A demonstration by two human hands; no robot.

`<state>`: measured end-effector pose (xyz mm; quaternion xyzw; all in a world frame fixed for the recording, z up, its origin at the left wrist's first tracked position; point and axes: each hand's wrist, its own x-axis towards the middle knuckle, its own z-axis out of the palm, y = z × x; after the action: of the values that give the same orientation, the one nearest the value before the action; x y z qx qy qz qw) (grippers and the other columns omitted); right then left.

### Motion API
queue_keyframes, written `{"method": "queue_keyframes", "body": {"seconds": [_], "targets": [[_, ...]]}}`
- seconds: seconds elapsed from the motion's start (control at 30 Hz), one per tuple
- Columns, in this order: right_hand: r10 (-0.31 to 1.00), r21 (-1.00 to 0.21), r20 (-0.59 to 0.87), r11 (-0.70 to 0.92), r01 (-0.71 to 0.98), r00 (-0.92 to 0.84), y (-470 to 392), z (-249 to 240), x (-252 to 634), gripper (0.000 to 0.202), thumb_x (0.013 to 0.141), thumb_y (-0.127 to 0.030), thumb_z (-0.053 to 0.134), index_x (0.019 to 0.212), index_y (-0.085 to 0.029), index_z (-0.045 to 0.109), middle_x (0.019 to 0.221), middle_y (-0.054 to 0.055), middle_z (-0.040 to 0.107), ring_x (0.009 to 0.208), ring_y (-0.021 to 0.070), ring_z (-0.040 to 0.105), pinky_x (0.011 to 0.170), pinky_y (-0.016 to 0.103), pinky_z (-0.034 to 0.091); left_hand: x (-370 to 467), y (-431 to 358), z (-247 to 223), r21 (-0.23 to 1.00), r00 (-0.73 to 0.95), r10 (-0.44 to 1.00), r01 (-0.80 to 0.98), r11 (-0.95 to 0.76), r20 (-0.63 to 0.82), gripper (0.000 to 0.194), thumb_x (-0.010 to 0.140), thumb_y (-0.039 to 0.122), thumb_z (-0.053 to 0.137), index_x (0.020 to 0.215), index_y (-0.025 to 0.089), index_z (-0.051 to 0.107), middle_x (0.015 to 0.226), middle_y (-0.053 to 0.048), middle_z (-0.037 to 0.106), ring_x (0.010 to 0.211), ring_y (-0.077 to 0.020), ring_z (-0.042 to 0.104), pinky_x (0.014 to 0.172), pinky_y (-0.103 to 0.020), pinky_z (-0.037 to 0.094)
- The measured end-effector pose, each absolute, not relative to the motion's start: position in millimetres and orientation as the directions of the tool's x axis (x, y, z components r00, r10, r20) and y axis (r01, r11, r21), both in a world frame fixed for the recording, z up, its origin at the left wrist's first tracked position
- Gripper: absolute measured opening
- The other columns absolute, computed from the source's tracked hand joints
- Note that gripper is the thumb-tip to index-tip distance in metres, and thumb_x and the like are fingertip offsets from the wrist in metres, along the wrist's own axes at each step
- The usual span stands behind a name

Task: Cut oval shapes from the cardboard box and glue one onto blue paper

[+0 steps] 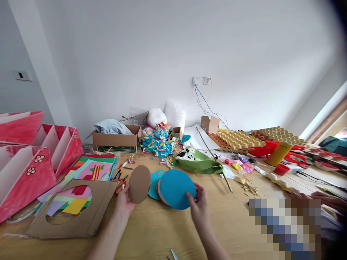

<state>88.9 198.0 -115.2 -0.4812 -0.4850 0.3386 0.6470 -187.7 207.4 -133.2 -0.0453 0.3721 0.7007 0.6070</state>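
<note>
My left hand (127, 198) grips the lower left edge of a brown cardboard disc (140, 183), held upright above the table. To its right, my right hand (198, 200) pinches the right edge of a bright blue disc (177, 189), thumb on its face. Part of a brown edge shows behind the blue disc's left side. A second blue piece (154, 185) with a ragged pattern is partly hidden behind it. On the left lies a cardboard sheet (100, 209) with a round hole, over coloured papers (76, 206). Orange-handled scissors (121, 184) lie beside my left hand.
Pink dividers (32, 177) stand at the left. An open box (116, 139), a blue craft pile (159, 144) and a green panda cloth (200, 164) are farther back. Egg trays (241, 139) and a yellow cylinder (279, 153) are right. Another person's hand (329, 200) shows at the right edge.
</note>
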Motion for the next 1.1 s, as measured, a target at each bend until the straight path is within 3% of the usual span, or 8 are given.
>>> {"method": "queue_keyframes", "body": {"seconds": [0.13, 0.27, 0.43, 0.57, 0.7, 0.83, 0.97, 1.1], "targets": [[0.875, -0.972, 0.151, 0.215, -0.091, 0.460, 220, -101, 138, 0.059, 0.064, -0.050, 0.071, 0.110, -0.024, 0.047, 0.101, 0.005, 0.062, 0.084, 0.0218, 0.060, 0.065, 0.031, 0.048, -197, 208, -134, 0.521, -0.377, 0.754, -0.852, -0.054, -0.538, 0.036, 0.089, 0.018, 0.049, 0.124, 0.018, 0.058, 0.083, -0.008, 0.075, 0.067, -0.0206, 0.071, 0.074, -0.041, 0.057], [0.929, -0.990, 0.051, 0.095, -0.102, 0.366, 239, -103, 154, 0.059, 0.059, -0.049, 0.072, 0.107, -0.023, 0.050, 0.098, 0.007, 0.066, 0.078, 0.0239, 0.062, 0.059, 0.032, 0.048, -194, 213, -136, 0.567, -0.449, 0.698, -0.820, -0.076, -0.557, 0.032, 0.086, 0.018, 0.055, 0.117, 0.017, 0.063, 0.090, -0.009, 0.075, 0.073, -0.0194, 0.071, 0.078, -0.039, 0.056], [0.980, -0.998, 0.006, -0.006, 0.063, 0.197, 265, -122, 126, 0.046, 0.050, -0.041, 0.072, 0.089, -0.019, 0.059, 0.079, 0.006, 0.068, 0.076, 0.0265, 0.063, 0.065, 0.037, 0.049, -185, 211, -138, 0.602, -0.515, 0.619, -0.794, -0.083, -0.594, 0.029, 0.081, 0.019, 0.061, 0.110, 0.019, 0.067, 0.090, -0.007, 0.075, 0.081, -0.0206, 0.071, 0.083, -0.039, 0.055], [0.984, -0.966, -0.017, -0.062, 0.251, 0.178, 275, -142, 108, 0.045, 0.044, -0.038, 0.079, 0.080, -0.022, 0.057, 0.085, 0.008, 0.066, 0.088, 0.0311, 0.061, 0.074, 0.039, 0.047, -184, 208, -141, 0.622, -0.537, 0.569, -0.781, -0.056, -0.623, 0.025, 0.077, 0.020, 0.064, 0.101, 0.016, 0.069, 0.085, -0.010, 0.074, 0.085, -0.0258, 0.070, 0.083, -0.045, 0.055], [0.987, -0.938, -0.095, -0.131, 0.321, 0.127, 275, -158, 102, 0.054, 0.041, -0.036, 0.082, 0.086, -0.023, 0.054, 0.087, 0.006, 0.065, 0.087, 0.0295, 0.062, 0.073, 0.037, 0.046, -185, 212, -145, 0.681, -0.611, 0.528, -0.728, -0.082, -0.590, 0.027, 0.076, 0.022, 0.064, 0.103, 0.020, 0.069, 0.095, -0.010, 0.074, 0.093, -0.0264, 0.069, 0.085, -0.047, 0.054], [0.988, -0.958, -0.151, -0.151, 0.243, 0.019, 271, -153, 103, 0.058, 0.044, -0.041, 0.082, 0.093, -0.021, 0.056, 0.092, 0.007, 0.065, 0.085, 0.0268, 0.061, 0.070, 0.035, 0.047, -185, 215, -146, 0.750, -0.687, 0.526, -0.648, -0.132, -0.501, 0.023, 0.077, 0.022, 0.061, 0.098, 0.020, 0.069, 0.102, -0.008, 0.072, 0.101, -0.0242, 0.067, 0.090, -0.043, 0.052], [0.977, -0.985, -0.153, -0.137, 0.109, -0.150, 264, -132, 114, 0.049, 0.052, -0.049, 0.081, 0.084, -0.019, 0.061, 0.083, 0.005, 0.066, 0.074, 0.0221, 0.060, 0.061, 0.030, 0.045, -188, 212, -143, 0.783, -0.738, 0.511, -0.594, -0.185, -0.440, 0.018, 0.080, 0.022, 0.057, 0.096, 0.018, 0.066, 0.102, -0.008, 0.070, 0.101, -0.0233, 0.065, 0.091, -0.044, 0.051], [0.975, -0.992, -0.119, -0.126, -0.023, -0.188, 259, -116, 129, 0.049, 0.053, -0.050, 0.084, 0.084, -0.021, 0.060, 0.085, 0.003, 0.065, 0.075, 0.0207, 0.060, 0.061, 0.029, 0.046, -191, 209, -139, 0.792, -0.772, 0.475, -0.568, -0.221, -0.421, 0.017, 0.083, 0.024, 0.055, 0.096, 0.016, 0.063, 0.101, -0.008, 0.068, 0.098, -0.0226, 0.065, 0.090, -0.046, 0.050]]}}
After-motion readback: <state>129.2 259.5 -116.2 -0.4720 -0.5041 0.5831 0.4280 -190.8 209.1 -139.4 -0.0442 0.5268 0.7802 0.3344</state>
